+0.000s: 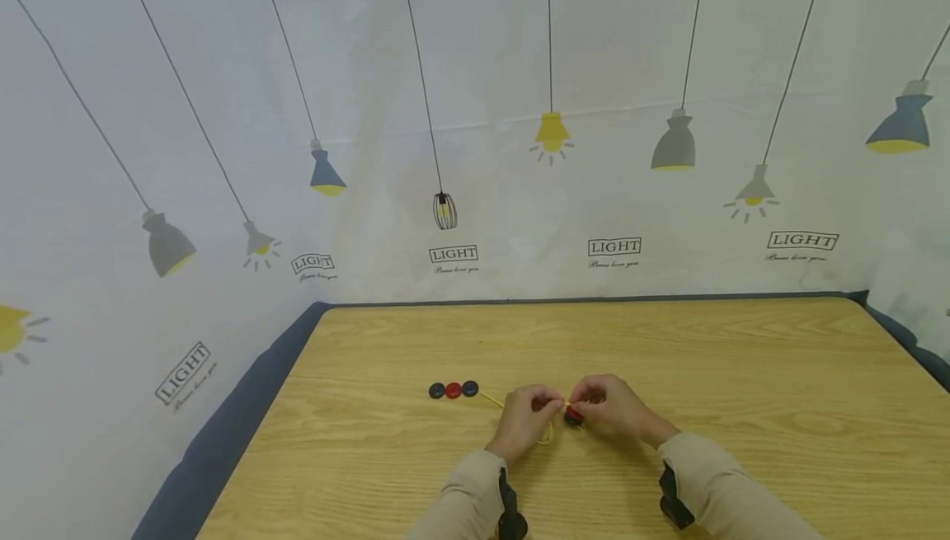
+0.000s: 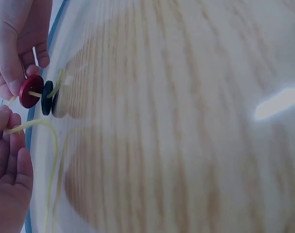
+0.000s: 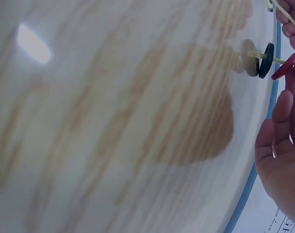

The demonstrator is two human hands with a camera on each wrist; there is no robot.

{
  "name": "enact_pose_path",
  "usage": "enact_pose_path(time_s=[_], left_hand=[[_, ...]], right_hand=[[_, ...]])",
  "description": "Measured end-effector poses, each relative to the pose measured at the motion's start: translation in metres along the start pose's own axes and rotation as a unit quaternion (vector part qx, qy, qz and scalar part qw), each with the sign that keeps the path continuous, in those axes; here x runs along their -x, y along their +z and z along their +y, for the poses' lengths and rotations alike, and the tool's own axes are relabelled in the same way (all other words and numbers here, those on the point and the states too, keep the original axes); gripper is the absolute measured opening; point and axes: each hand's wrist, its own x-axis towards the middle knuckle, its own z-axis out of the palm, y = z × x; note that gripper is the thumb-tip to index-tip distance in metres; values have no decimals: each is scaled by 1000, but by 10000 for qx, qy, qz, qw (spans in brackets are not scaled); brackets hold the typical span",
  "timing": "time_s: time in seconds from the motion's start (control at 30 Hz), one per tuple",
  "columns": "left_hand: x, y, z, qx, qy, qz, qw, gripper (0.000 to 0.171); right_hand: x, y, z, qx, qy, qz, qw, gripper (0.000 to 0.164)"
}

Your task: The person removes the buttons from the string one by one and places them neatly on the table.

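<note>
A yellow string (image 2: 54,145) runs through a red button (image 2: 31,91) and a dark button (image 2: 47,98), which hang side by side just above the table. My left hand (image 1: 525,423) pinches the string beside the red button. With thumb and fingers, my right hand (image 1: 612,408) holds the red button at its edge; the exact contact is partly hidden. In the right wrist view the red button (image 3: 285,67) tilts against a fingertip, and the dark button (image 3: 266,60) hangs apart from it. A short string end sticks out past the dark button.
Left of my hands, a dark button (image 1: 437,391), a red button (image 1: 453,391) and another dark button (image 1: 471,389) lie in a row on the wooden table (image 1: 356,457). The string's far part reaches toward them. A lamp-patterned cloth (image 1: 512,194) stands behind the table.
</note>
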Motion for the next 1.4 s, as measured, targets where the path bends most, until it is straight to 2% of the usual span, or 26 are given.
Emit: enact_pose_path(time_s=[0.2, 0.47, 0.57, 0.67, 0.87, 1.2, 1.4], left_hand=[[0, 4, -2, 222, 18, -49, 9997, 12], [0, 6, 2, 468, -178, -41, 9987, 14], [0, 7, 2, 512, -189, 2, 9985, 15], [0, 8, 4, 518, -152, 82, 9985, 15], [-1, 9, 9, 576, -282, 167, 9978, 16], [0, 7, 11, 593, -302, 249, 9975, 15], [1, 7, 8, 586, -293, 250, 9975, 15]], right_hand=[[-4, 0, 23, 61, 101, -25, 9999, 7], [-5, 0, 31, -298, 157, -553, 9979, 26], [-5, 1, 33, -192, 124, -591, 9980, 30], [-5, 3, 33, -77, 33, -597, 9982, 29], [-8, 6, 34, 156, -12, -550, 9984, 23], [-13, 7, 34, -1, 222, -585, 9980, 21], [-13, 8, 31, -35, 3, -560, 9984, 14]])
